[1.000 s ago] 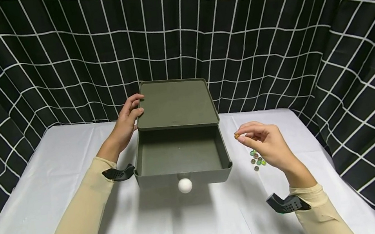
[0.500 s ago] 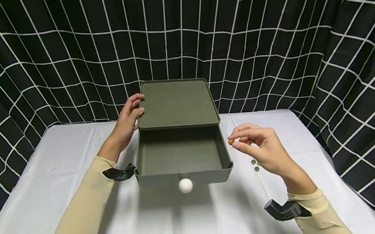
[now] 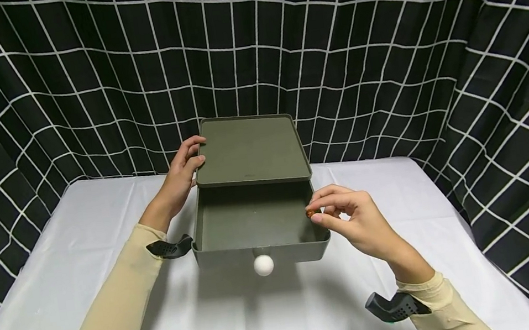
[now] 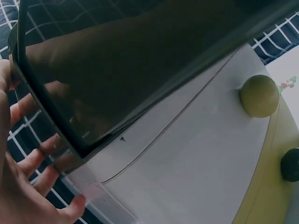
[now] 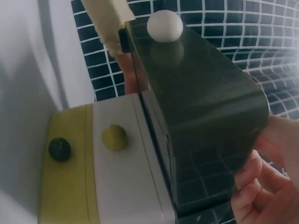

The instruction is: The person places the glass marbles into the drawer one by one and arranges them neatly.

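Observation:
A dark green drawer (image 3: 253, 233) with a white knob (image 3: 264, 265) stands pulled out beneath the green top (image 3: 252, 150) of a stacked drawer unit. Against the unit's left side, my left hand (image 3: 178, 179) rests with fingers spread, some fingertips at the top's edge. My right hand (image 3: 352, 220) pinches a small amber marble (image 3: 310, 213) between thumb and fingers, at the drawer's right rim. In the right wrist view, that hand's fingers (image 5: 261, 179) are beside the drawer's front corner; the marble is hidden there.
Lower in the stack are a white drawer (image 5: 124, 172) with a yellow-green knob and a yellow drawer (image 5: 65, 186) with a dark green knob. Several small marbles (image 4: 287, 84) lie on the white tablecloth (image 3: 101, 220). A black grid-patterned curtain (image 3: 238, 40) surrounds the table.
My right hand has carried the amber marble leftward from beside the drawer to its right rim, now covering the marbles on the table in the head view. The left hand keeps its place.

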### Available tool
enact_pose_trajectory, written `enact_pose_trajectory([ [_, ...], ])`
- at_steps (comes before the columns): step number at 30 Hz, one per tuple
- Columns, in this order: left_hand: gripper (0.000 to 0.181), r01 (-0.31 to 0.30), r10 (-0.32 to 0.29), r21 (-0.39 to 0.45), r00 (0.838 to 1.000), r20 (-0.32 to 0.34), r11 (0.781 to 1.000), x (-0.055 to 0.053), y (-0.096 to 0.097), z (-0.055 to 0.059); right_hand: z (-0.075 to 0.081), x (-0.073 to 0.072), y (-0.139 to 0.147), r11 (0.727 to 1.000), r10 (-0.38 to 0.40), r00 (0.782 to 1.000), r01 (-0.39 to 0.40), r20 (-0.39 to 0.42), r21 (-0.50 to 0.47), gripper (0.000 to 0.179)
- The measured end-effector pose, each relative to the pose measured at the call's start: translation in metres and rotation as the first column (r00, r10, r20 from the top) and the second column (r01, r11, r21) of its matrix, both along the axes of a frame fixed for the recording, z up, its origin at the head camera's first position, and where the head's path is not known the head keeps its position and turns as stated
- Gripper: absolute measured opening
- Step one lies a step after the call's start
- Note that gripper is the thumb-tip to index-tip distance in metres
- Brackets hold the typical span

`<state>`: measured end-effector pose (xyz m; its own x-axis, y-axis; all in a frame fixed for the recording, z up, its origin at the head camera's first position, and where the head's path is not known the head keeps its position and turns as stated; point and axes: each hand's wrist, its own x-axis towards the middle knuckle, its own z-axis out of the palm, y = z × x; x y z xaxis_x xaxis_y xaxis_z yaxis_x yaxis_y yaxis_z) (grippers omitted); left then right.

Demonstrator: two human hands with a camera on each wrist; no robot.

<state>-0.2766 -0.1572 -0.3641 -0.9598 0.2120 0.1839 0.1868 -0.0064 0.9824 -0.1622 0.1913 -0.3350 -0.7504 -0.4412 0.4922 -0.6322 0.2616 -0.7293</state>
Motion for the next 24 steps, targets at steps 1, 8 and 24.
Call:
enact_pose_trajectory([
  [1, 0.047, 0.0, 0.0, 0.001, 1.0, 0.0, 1.0, 0.0, 0.0, 0.0, 0.0, 0.0, 0.0, 1.0, -0.003, 1.0, 0.003, 0.0, 0.008, 0.016],
  [8, 0.049, -0.011, 0.012, 0.029, 1.0, -0.01, 1.0, 0.001, 0.001, -0.001, -0.001, 0.002, -0.003, 1.0, 0.022, 1.0, -0.022, -0.005, 0.015, 0.016],
  [24, 0.047, -0.004, 0.005, 0.039, 1.0, -0.013, 0.999, 0.001, 0.001, -0.003, -0.001, 0.007, -0.005, 0.999, 0.038, 0.999, -0.039, 0.009, 0.035, 0.017],
])
